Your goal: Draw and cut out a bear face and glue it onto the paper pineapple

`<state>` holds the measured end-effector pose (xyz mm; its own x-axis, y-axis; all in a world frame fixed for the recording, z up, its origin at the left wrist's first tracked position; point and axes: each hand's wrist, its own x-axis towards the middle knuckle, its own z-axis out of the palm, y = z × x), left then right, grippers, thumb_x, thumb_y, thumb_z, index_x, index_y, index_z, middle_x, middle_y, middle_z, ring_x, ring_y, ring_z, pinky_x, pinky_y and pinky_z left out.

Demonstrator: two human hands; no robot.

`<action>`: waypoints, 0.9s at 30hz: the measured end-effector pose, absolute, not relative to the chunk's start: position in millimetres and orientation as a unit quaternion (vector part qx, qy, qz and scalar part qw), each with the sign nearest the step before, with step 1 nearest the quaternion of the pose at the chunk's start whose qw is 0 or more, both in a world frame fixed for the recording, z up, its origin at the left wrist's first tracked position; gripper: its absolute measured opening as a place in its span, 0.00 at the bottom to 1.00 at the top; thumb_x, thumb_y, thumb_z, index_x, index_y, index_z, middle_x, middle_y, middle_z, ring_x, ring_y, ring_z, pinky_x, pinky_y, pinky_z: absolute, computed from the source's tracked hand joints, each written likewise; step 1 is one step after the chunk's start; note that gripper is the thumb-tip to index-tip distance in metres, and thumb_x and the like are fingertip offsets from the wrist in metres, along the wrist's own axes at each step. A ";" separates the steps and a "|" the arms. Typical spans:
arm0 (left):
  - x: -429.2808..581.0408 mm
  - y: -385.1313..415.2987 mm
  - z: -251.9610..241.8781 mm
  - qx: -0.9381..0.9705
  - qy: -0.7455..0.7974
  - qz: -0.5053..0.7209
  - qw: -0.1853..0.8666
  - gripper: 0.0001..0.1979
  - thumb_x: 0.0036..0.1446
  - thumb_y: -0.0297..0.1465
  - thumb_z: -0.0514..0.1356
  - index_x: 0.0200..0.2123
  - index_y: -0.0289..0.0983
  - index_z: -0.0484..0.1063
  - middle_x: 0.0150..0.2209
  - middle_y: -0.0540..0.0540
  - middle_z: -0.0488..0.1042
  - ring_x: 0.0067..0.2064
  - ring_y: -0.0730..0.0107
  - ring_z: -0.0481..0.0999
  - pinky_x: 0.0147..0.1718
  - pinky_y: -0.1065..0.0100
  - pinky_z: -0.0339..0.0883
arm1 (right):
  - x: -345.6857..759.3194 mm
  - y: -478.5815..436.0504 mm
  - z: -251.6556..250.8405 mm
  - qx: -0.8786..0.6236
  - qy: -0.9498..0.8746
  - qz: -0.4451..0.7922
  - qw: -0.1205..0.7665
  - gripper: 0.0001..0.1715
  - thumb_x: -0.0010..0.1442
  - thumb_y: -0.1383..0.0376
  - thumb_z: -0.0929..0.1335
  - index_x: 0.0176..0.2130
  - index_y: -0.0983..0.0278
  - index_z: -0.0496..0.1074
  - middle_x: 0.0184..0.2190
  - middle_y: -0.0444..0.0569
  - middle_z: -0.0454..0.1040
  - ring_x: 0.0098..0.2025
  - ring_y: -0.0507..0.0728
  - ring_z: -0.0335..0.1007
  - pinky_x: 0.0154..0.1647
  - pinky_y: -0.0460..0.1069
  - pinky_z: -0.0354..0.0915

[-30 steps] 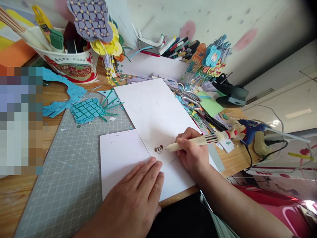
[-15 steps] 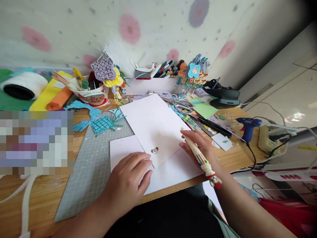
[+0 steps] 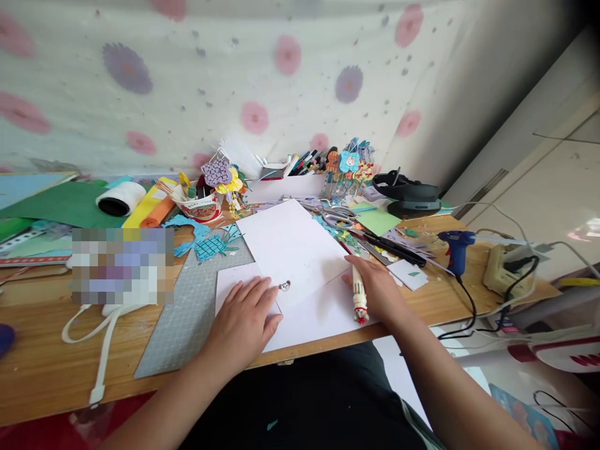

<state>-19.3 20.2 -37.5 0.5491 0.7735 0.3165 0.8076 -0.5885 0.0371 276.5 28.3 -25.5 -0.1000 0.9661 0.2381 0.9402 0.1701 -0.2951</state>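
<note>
My left hand (image 3: pixel 244 315) lies flat with fingers spread on a white sheet of paper (image 3: pixel 319 312) near the table's front edge. A small brown bear-face sticker (image 3: pixel 284 285) sits just past its fingertips, on a second, tilted white sheet (image 3: pixel 290 247). My right hand (image 3: pixel 379 287) rests on the paper's right edge, closed around a thick cream multi-colour pen (image 3: pixel 359 294) that points toward the far side.
A grey cutting mat (image 3: pixel 187 319) lies under the sheets. Behind are scissors (image 3: pixel 335 215), a blue glue gun (image 3: pixel 452 247), a cup of tools (image 3: pixel 201 203), a pen box (image 3: pixel 290 181), blue paper cutouts (image 3: pixel 206 244), and a power strip (image 3: pixel 504 265) with cables at right.
The view has pulled back and tilted up. My right hand turned the pen from pointing at the sticker to lying lengthwise and moved to the paper's right edge. The left hand stays flat.
</note>
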 end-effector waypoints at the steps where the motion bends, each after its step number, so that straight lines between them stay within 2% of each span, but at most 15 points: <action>1: -19.1 19.7 -37.0 -0.878 -0.451 -0.151 0.055 0.18 0.59 0.33 0.60 0.53 0.34 0.73 0.57 0.36 0.72 0.58 0.45 0.70 0.58 0.42 0.61 | 273.9 28.8 -25.6 -0.638 -0.747 0.032 0.184 0.24 0.65 0.63 0.65 0.57 0.72 0.69 0.53 0.65 0.75 0.55 0.69 0.72 0.56 0.60 0.67; 5: -21.7 19.6 -31.2 -0.876 -0.454 -0.159 0.044 0.16 0.58 0.36 0.60 0.49 0.37 0.75 0.51 0.40 0.77 0.52 0.50 0.75 0.55 0.47 0.65 | 267.8 26.8 -28.0 -0.615 -0.771 0.029 0.162 0.25 0.62 0.63 0.68 0.57 0.70 0.70 0.52 0.63 0.76 0.60 0.71 0.67 0.61 0.62 0.61; 9: -33.3 27.6 -20.8 -0.853 -0.490 -0.175 0.039 0.17 0.63 0.42 0.54 0.43 0.38 0.76 0.41 0.41 0.78 0.44 0.53 0.77 0.43 0.55 0.71 | 280.9 23.3 -26.2 -0.601 -0.772 0.028 0.204 0.24 0.62 0.64 0.68 0.57 0.67 0.71 0.52 0.60 0.76 0.57 0.67 0.68 0.59 0.58 0.63; 11: -41.2 34.6 -16.0 -0.834 -0.519 -0.180 0.044 0.21 0.64 0.43 0.50 0.44 0.36 0.75 0.44 0.38 0.78 0.46 0.50 0.77 0.44 0.53 0.70 | 299.4 25.4 -22.5 -0.617 -0.757 -0.009 0.213 0.22 0.63 0.68 0.66 0.56 0.66 0.72 0.49 0.60 0.77 0.52 0.65 0.71 0.54 0.56 0.65; 13: -47.8 41.8 -13.1 -0.825 -0.538 -0.170 0.041 0.22 0.63 0.42 0.50 0.46 0.34 0.75 0.47 0.36 0.77 0.49 0.47 0.76 0.47 0.51 0.68 | 323.8 31.8 -17.5 -0.630 -0.756 -0.043 0.174 0.23 0.62 0.74 0.62 0.54 0.66 0.74 0.45 0.59 0.77 0.47 0.64 0.72 0.49 0.55 0.67; 16: -51.6 49.5 -13.2 -0.822 -0.551 -0.142 0.028 0.21 0.59 0.40 0.52 0.47 0.34 0.75 0.49 0.36 0.77 0.51 0.44 0.75 0.50 0.49 0.67 | 355.5 46.5 -9.7 -0.602 -0.794 -0.048 0.068 0.26 0.61 0.76 0.61 0.53 0.63 0.76 0.42 0.58 0.78 0.46 0.64 0.73 0.48 0.55 0.66; 19: -48.8 53.5 -16.3 -0.813 -0.567 -0.133 0.016 0.20 0.58 0.38 0.53 0.48 0.36 0.76 0.51 0.37 0.77 0.53 0.43 0.73 0.52 0.47 0.64 | 356.2 56.0 -3.4 -0.614 -0.783 -0.073 0.067 0.31 0.61 0.77 0.60 0.60 0.61 0.70 0.46 0.59 0.78 0.48 0.65 0.73 0.51 0.57 0.66; 22: -44.6 56.6 -18.4 -0.800 -0.582 -0.146 -0.007 0.19 0.58 0.38 0.54 0.48 0.37 0.75 0.52 0.36 0.76 0.54 0.41 0.71 0.54 0.43 0.61 | 317.3 49.7 -1.5 -0.614 -0.773 -0.051 0.150 0.26 0.64 0.71 0.63 0.60 0.66 0.70 0.53 0.60 0.76 0.53 0.66 0.72 0.55 0.59 0.66; 24: -42.9 59.4 -18.8 -0.789 -0.591 -0.164 -0.034 0.17 0.58 0.37 0.57 0.48 0.38 0.75 0.52 0.36 0.75 0.55 0.42 0.69 0.55 0.42 0.59 | 280.9 37.3 -4.1 -0.550 -0.821 0.017 0.152 0.23 0.64 0.65 0.65 0.57 0.66 0.72 0.57 0.59 0.73 0.58 0.65 0.69 0.59 0.58 0.65; 27: -41.7 65.0 -18.4 -0.764 -0.603 -0.208 -0.096 0.15 0.60 0.38 0.61 0.48 0.38 0.74 0.52 0.39 0.74 0.57 0.49 0.69 0.57 0.43 0.59 | 236.6 16.3 -12.7 -0.511 -0.849 0.057 0.123 0.34 0.60 0.55 0.70 0.61 0.67 0.69 0.64 0.64 0.65 0.65 0.70 0.61 0.64 0.62 0.60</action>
